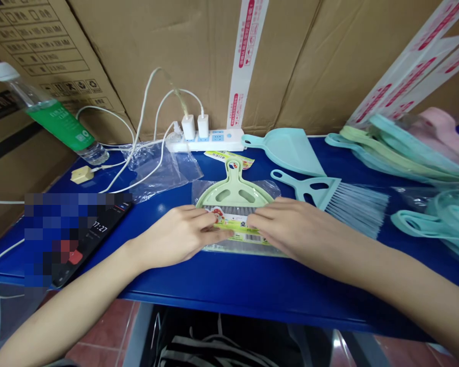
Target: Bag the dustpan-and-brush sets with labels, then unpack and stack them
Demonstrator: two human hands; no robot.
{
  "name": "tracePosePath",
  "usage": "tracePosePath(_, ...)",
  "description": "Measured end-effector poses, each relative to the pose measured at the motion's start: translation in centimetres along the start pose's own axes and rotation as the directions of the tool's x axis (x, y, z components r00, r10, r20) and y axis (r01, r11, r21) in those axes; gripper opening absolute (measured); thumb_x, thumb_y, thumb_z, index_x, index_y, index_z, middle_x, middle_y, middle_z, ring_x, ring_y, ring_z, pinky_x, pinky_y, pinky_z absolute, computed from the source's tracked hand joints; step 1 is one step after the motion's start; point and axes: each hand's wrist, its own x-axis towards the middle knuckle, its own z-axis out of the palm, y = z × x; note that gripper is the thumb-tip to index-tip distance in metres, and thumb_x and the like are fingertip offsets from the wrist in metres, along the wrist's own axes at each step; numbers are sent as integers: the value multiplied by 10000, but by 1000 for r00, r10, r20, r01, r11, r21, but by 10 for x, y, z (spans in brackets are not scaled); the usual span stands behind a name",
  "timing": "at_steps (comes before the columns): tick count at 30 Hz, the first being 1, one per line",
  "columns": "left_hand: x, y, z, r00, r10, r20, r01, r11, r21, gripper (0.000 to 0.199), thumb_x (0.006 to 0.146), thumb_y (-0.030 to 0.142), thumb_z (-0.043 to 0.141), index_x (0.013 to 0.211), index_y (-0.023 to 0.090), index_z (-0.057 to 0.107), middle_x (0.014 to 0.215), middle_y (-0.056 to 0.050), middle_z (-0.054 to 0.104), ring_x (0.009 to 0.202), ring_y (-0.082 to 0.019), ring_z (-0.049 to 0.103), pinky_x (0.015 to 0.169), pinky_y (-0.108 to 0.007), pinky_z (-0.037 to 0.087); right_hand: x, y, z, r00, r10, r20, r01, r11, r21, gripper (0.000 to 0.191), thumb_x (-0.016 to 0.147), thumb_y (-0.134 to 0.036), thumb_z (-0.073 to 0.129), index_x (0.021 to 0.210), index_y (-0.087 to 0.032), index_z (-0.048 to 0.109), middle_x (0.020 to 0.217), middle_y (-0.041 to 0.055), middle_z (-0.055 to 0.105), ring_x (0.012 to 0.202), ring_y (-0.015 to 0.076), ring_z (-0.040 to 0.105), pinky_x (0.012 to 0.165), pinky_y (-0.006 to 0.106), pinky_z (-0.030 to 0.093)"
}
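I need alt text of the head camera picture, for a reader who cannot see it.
A person's left hand and right hand touch a plastic-wrapped green dustpan set on a blue table. A turquoise dustpan and turquoise brush lie to the right; a phone and bottle are to the left.

Shows a green-labelled bottle (59, 122) and a lit phone (92, 240) at left, a white power strip (220, 140) before brown cardboard (183, 46).

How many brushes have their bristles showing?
2: a wrapped pale green brush between the left hand and right hand, and a turquoise brush in front of the turquoise dustpan. More may be hidden among the piled pieces at far right.
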Motion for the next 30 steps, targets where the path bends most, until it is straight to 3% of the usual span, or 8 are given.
tracePosePath(5,-1,1,0,998,-10,67,11,1000,-26,354,955,96,416,1223,197,625,894,-40,644,745,-171,606,673,-297,477,-4,2,3,996,-92,-23,91,996,-18,312,843,19,450,978,-197,630,745,-9,621,626,163,558,625,302,410)
tracePosePath(16,-1,2,3,995,-16,95,14,1000,21,361,973,114,391,1244,195,614,802,-26,586,708,-162,587,687,-287,497,-9,1,13,986,-144,-81,136,986,-92,310,786,11,528,1004,-168,658,781,-6,651,663,172,579,630,310,429)
tracePosePath(30,-2,4,5,999,-3,42,0,997,71,352,988,117,371,1202,190,641,771,-19,563,677,-153,583,665,-281,520,-9,3,8,985,-146,-97,141,988,-59,274,892,-43,432,944,-155,676,732,13,635,642,175,554,641,311,449)
